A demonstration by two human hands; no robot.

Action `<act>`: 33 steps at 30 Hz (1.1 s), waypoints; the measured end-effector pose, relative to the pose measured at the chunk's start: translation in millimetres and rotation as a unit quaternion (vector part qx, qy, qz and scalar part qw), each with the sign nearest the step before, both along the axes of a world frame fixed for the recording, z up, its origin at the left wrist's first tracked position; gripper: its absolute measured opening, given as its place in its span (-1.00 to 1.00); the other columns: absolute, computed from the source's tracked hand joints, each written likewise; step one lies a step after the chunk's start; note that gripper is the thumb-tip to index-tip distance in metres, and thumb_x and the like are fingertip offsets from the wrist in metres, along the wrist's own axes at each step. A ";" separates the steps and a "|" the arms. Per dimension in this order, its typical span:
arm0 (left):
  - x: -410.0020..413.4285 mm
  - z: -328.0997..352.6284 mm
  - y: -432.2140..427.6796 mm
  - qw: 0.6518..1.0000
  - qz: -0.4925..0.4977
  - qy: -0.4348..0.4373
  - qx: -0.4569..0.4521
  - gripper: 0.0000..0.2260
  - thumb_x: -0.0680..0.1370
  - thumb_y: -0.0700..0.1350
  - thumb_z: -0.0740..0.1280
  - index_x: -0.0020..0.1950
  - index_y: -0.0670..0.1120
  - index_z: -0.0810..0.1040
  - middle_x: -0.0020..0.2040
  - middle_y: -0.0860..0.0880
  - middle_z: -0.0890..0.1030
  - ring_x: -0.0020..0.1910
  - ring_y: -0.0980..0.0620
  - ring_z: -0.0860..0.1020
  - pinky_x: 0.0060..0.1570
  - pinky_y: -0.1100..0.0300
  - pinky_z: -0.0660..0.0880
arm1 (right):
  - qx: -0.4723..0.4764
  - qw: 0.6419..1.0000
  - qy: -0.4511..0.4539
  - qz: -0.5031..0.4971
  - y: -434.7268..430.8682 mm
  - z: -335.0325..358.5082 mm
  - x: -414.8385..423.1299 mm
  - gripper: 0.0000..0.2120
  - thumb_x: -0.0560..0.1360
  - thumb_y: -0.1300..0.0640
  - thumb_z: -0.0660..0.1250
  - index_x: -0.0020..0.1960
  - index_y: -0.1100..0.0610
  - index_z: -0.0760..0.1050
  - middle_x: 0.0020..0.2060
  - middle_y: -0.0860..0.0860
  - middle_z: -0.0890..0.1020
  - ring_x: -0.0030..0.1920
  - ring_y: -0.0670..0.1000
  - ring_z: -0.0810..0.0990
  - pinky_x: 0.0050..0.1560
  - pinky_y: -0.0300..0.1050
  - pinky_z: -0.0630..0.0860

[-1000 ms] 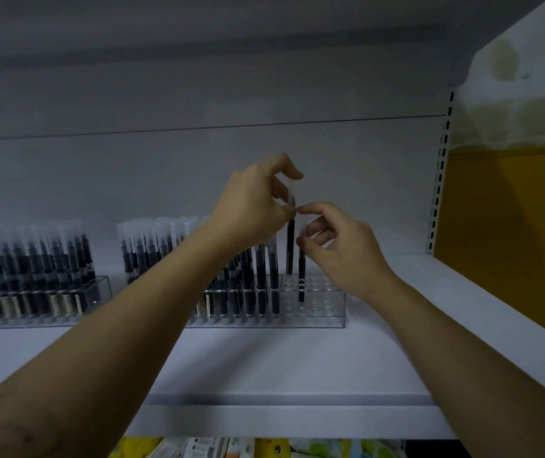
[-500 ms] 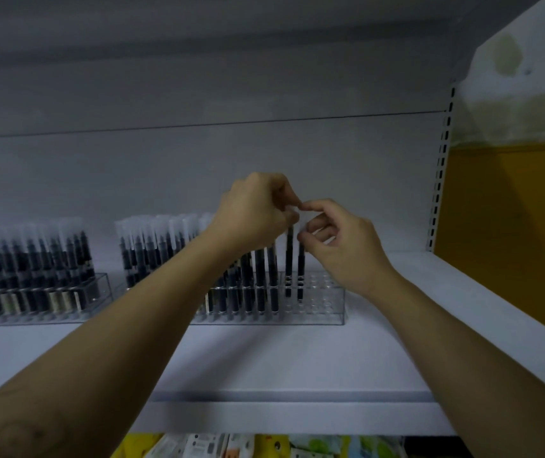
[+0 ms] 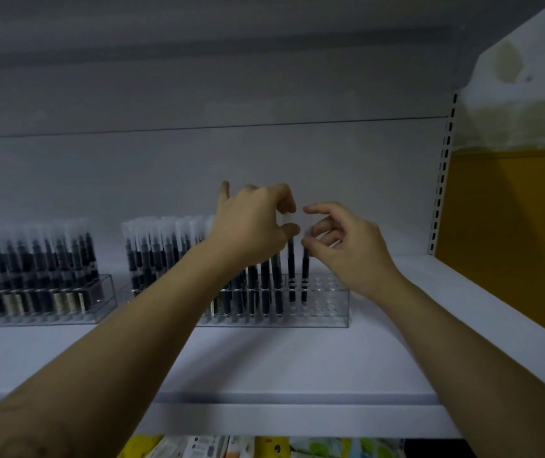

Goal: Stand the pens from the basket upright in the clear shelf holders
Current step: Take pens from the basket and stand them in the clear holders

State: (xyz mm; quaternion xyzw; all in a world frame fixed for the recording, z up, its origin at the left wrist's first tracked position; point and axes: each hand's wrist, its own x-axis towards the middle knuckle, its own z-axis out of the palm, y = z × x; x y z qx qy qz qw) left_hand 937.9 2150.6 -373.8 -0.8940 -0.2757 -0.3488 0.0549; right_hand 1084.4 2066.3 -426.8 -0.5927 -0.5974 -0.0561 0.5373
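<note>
On the white shelf (image 3: pixel 264 365), at the right-hand clear holder (image 3: pixel 340 317): two dark pens stand upright at the right edge of the filled block, side by side, not touching. Noted the first pen (image 3: pixel 291 269) seated in a hole. The left hand (image 3: pixel 254 223) is above it, thumb and forefinger pinched on its clear cap, one finger sticking up. Just right of it, the second pen (image 3: pixel 305 276), also upright in the holder. The right hand (image 3: pixel 347 249) is at its top, fingers loosely curled, forefinger arched over, thumb tip at the cap; grip or mere touch, cannot tell. Left of the pair, rows of capped pens (image 3: pixel 165 252) pack the holder, partly hidden behind the left forearm. Right of the pair, a patch of open holes (image 3: pixel 327 292) runs to the holder's end wall. Past that wall, bare shelf reaches the slotted upright (image 3: pixel 443 180) and a yellow side panel (image 3: pixel 512 242). Bare strip also between the holder and the shelf's front lip. Further left, the left-hand holder (image 3: pixel 107 292), full of pens, a narrow gap between the two holders, its far end cut by the frame edge. Grey back panel (image 3: pixel 165 166) behind; upper shelf (image 3: pixel 198 44) overhead, well above the caps. Coloured packets (image 3: pixel 264 447) show below the front lip.
</note>
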 end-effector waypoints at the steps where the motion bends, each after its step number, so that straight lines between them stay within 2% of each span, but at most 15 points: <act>1: -1.7 -0.4 -0.4 1.000 0.005 0.002 0.006 -0.80 0.56 0.09 0.31 0.14 0.08 0.50 0.13 0.15 0.60 0.24 0.05 0.47 0.47 -0.24 -0.07 | 0.001 1.000 0.000 0.001 0.0 0.2 0.0 -0.63 0.46 0.15 0.46 0.21 -0.10 0.49 -0.15 -0.11 0.62 -0.22 -0.17 0.60 -0.16 -0.39 0.54; 4: -8.0 -0.3 -2.9 1.000 0.009 -0.005 0.014 -0.78 0.62 0.07 0.21 0.20 0.07 0.53 0.21 0.11 0.58 0.33 0.03 0.41 0.48 -0.24 -0.15 | -0.004 1.000 -0.011 -0.001 1.0 -1.0 -0.7 -0.57 0.43 0.16 0.48 0.24 -0.12 0.48 -0.12 -0.10 0.62 -0.18 -0.18 0.62 -0.11 -0.32 0.55; 7: -18.9 4.8 -9.7 0.999 0.010 -0.017 0.034 -0.74 0.63 0.05 0.17 0.26 0.06 0.52 0.27 0.05 0.55 0.37 0.03 0.38 0.48 -0.23 -0.19 | -0.015 0.999 -0.042 -0.008 -1.2 2.8 -5.6 -0.45 0.42 0.12 0.50 0.35 -0.13 0.42 0.02 -0.15 0.59 -0.03 -0.21 0.58 -0.02 -0.28 0.55; 10: -32.1 10.3 -18.1 0.999 0.010 -0.010 0.048 -0.70 0.62 0.08 0.17 0.32 0.07 0.48 0.32 0.06 0.52 0.43 0.06 0.31 0.48 -0.19 -0.22 | -0.017 0.996 -0.076 -0.038 -10.6 10.3 -12.7 -0.33 0.41 0.07 0.51 0.45 -0.10 0.32 0.24 -0.12 0.49 0.19 -0.17 0.47 0.19 -0.25 0.44; 12: -41.9 11.0 -23.1 0.998 0.004 -0.003 0.056 -0.68 0.61 0.10 0.17 0.34 0.07 0.46 0.34 0.06 0.51 0.45 0.07 0.29 0.49 -0.19 -0.21 | -0.008 0.995 -0.080 -0.059 -21.3 11.4 -20.6 -0.34 0.42 0.05 0.50 0.45 -0.08 0.32 0.29 -0.09 0.46 0.27 -0.13 0.42 0.29 -0.17 0.38; 15: -58.2 7.7 -32.8 0.998 -0.009 0.011 0.058 -0.64 0.60 0.13 0.19 0.37 0.07 0.43 0.37 0.05 0.48 0.47 0.07 0.26 0.50 -0.18 -0.20 | -0.018 0.993 -0.096 -0.066 -38.9 8.5 -39.3 -0.39 0.43 0.04 0.48 0.43 -0.05 0.35 0.29 -0.08 0.46 0.28 -0.09 0.42 0.32 -0.11 0.38; 20: -89.4 -6.7 -48.4 0.996 -0.025 0.024 0.078 -0.56 0.57 0.13 0.24 0.43 0.09 0.36 0.42 0.07 0.42 0.49 0.08 0.21 0.50 -0.17 -0.20 | -0.035 0.988 -0.138 -0.067 -57.8 16.8 -73.7 -0.41 0.44 0.02 0.47 0.42 -0.05 0.36 0.31 -0.08 0.45 0.28 -0.09 0.41 0.30 -0.18 0.33; 25: -139.1 -23.3 -57.2 0.997 -0.017 0.034 0.071 -0.48 0.56 0.13 0.27 0.50 0.08 0.26 0.48 0.06 0.34 0.52 0.07 0.15 0.51 -0.14 -0.20 | -0.018 0.986 -0.158 -0.040 -68.0 17.0 -119.2 -0.50 0.44 0.06 0.47 0.35 0.00 0.45 0.22 -0.07 0.52 0.19 -0.08 0.48 0.26 -0.16 0.41; 29: -188.0 -41.9 -64.3 0.998 -0.009 0.006 0.063 -0.47 0.56 0.13 0.28 0.50 0.07 0.26 0.49 0.06 0.33 0.52 0.08 0.14 0.52 -0.09 -0.18 | -0.022 0.988 -0.152 -0.009 -70.5 4.5 -154.4 -0.49 0.44 0.06 0.46 0.36 -0.03 0.43 0.23 -0.10 0.51 0.21 -0.08 0.47 0.30 -0.02 0.44; 33: -235.2 -80.9 -74.6 0.999 0.023 -0.017 0.039 -0.47 0.55 0.14 0.29 0.49 0.06 0.28 0.47 0.07 0.36 0.52 0.07 0.17 0.52 -0.10 -0.13 | -0.044 0.985 -0.165 0.032 -72.8 -20.3 -192.4 -0.49 0.47 0.01 0.44 0.38 -0.07 0.40 0.29 -0.12 0.47 0.29 -0.10 0.43 0.33 -0.11 0.37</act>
